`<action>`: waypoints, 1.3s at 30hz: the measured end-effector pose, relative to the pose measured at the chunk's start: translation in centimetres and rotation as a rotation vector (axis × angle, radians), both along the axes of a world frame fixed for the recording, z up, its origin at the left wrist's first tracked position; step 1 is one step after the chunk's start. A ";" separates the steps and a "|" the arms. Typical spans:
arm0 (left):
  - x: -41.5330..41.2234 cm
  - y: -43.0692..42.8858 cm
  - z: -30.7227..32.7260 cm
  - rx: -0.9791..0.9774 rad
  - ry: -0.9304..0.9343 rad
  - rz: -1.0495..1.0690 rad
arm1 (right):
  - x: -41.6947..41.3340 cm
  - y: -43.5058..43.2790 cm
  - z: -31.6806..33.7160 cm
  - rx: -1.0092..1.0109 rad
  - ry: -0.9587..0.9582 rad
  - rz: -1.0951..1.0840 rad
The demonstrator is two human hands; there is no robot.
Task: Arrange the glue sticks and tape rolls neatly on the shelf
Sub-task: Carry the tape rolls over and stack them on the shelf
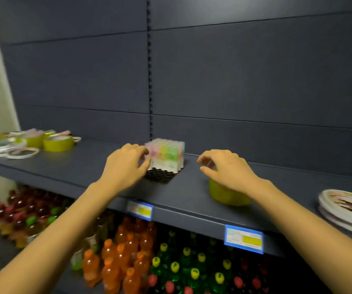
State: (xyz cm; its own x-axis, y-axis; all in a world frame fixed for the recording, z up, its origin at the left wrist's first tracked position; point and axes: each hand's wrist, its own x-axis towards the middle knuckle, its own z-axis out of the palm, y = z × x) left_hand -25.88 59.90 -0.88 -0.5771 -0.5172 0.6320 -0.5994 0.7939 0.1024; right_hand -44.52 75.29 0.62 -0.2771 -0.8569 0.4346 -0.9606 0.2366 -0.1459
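Note:
A block of pastel glue sticks (166, 154) with a black honeycomb base stands on the dark shelf (98, 168), near its middle. My left hand (126, 166) grips the block's left side, fingers on its top corner and thumb on its front. My right hand (226, 170) hovers a little to the right of the block, apart from it, with its fingers loosely curled and nothing plainly between them. Under that wrist a yellow-green tape roll (228, 196) sits on the shelf. More yellow-green rolls (58, 143) and thin white tape rings (22, 153) lie jumbled at the far left.
A stack of flat white tape rolls (346, 211) sits at the shelf's right end. Blue price tags (244, 240) hang on the front edge. Bottles of orange (115, 266), green and red drinks fill the shelf below. The dark back panel rises close behind.

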 end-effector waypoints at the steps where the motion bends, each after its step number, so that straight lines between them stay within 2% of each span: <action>1: 1.8 -0.9 -0.2 -0.004 -0.003 0.034 | 1.2 -1.7 -0.2 0.014 0.012 0.040; 9: 15.6 -9.0 -1.1 -0.004 -0.022 0.214 | 12.2 -14.8 -0.9 0.055 0.023 0.244; 19: 29.3 -19.8 -0.7 0.013 -0.054 0.252 | 25.4 -28.1 -2.4 0.090 -0.060 0.251; 30: 37.7 -29.3 -3.0 0.088 -0.112 0.304 | 33.8 -40.3 -2.6 0.186 -0.100 0.217; 39: 38.9 -39.5 -3.2 0.115 -0.095 0.299 | 34.5 -52.0 -2.8 0.228 -0.094 0.059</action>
